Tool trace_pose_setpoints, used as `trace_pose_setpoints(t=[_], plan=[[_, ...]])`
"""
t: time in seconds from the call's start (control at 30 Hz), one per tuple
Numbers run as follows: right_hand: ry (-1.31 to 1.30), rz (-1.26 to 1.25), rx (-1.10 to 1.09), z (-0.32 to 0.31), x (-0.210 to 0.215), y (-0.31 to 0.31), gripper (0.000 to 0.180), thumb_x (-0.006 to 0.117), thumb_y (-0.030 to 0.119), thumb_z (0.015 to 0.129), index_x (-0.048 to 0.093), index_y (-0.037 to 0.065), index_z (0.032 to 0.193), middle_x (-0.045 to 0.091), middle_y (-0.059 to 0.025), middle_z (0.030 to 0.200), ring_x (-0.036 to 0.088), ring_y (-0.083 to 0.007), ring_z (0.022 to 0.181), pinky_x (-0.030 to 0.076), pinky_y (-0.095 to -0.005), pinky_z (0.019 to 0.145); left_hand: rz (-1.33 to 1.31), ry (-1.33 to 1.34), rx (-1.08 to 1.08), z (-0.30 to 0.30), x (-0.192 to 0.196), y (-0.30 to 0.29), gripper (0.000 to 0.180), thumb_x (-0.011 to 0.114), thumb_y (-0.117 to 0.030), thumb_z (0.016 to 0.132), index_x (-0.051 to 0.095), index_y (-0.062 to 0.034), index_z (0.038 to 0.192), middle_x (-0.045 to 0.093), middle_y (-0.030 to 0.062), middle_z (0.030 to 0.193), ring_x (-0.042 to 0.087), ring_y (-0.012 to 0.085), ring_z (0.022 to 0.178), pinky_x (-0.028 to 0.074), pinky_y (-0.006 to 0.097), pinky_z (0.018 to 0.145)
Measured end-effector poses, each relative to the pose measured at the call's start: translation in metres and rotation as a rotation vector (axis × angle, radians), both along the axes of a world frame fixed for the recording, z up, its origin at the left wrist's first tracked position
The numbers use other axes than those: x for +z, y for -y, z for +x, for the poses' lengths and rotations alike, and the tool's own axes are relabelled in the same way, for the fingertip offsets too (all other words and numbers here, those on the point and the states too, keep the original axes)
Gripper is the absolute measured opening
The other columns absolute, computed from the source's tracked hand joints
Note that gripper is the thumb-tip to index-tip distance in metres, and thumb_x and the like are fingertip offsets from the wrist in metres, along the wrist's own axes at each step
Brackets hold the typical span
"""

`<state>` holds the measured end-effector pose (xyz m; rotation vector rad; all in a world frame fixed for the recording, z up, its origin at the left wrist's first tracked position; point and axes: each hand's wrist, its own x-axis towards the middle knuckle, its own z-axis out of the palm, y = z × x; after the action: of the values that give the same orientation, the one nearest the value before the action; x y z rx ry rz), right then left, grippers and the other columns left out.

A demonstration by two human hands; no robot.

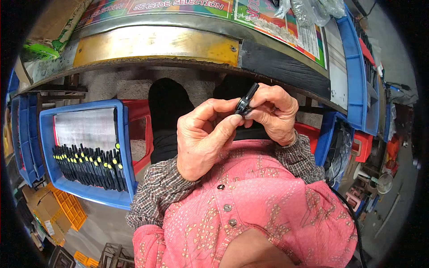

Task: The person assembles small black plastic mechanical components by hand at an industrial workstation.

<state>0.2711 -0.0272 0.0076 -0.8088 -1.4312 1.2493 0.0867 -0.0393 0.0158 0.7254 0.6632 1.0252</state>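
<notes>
From here I see the left hand [201, 138] and the right hand [276, 111] both pinching a small black piece [244, 105] between thumbs and fingers (its slim rod points away from the body). Left of the hands, a blue rectangular tray [124, 147] holds slim black pieces with yellow dots [91, 166]; beyond them runs a workbench [187, 23] faced with a yellow metal strip [156, 46].

Workshop — worn bench [286, 62], blue parts trays [98, 197]

both hands [196, 140] close together, thumbs [227, 127] and fingers [218, 106] pinching (forearms [154, 190] angled inward).
</notes>
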Motion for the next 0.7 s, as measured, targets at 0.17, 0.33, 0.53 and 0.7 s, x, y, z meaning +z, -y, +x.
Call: trace_pose_setpoints(t=[0.17,0.33,0.53,0.7], plan=[[-0.053,-0.007,-0.024,-0.003,-0.002,0.001,0.024,0.072,-0.003,0.080,0.059,0.000,0.099,0.062,-0.0099,0.084,0.063,-0.0117,0.067,0.051,-0.0211,0.055,-0.032,0.057,-0.013,-0.002,0.000,0.001,0.024,0.058,0.004,0.092,0.060,0.0048,0.115,0.068,0.0094,0.090,0.054,0.0025,0.064,0.040,0.017,0.052],[0.007,0.041,-0.034,0.004,-0.008,0.002,0.025,0.073,-0.002,0.080,0.058,0.001,0.099,0.063,-0.0099,0.082,0.064,-0.0120,0.065,0.052,-0.0218,0.054,-0.040,0.083,-0.049,-0.003,-0.004,0.001,0.024,0.058,0.005,0.091,0.060,0.0049,0.115,0.068,0.0103,0.093,0.059,0.0057,0.074,0.045,0.018,0.059],[0.016,0.018,-0.117,0.004,-0.010,0.007,0.026,0.076,0.000,0.078,0.057,0.002,0.097,0.064,-0.0094,0.083,0.066,-0.0126,0.066,0.052,-0.0216,0.053,0.036,-0.027,-0.024,0.000,-0.002,0.001,0.025,0.060,0.007,0.089,0.061,0.0063,0.115,0.067,0.0103,0.098,0.063,0.0118,0.091,0.050,0.022,0.077],[0.108,0.062,-0.189,0.011,-0.011,0.004,0.031,0.081,0.005,0.074,0.058,0.003,0.094,0.065,-0.0070,0.082,0.065,-0.0107,0.067,0.051,-0.0219,0.054,0.180,-0.175,-0.026,-0.002,-0.007,-0.002,0.023,0.061,0.006,0.089,0.063,0.0054,0.112,0.066,0.0073,0.093,0.059,0.0074,0.078,0.046,0.020,0.066]])
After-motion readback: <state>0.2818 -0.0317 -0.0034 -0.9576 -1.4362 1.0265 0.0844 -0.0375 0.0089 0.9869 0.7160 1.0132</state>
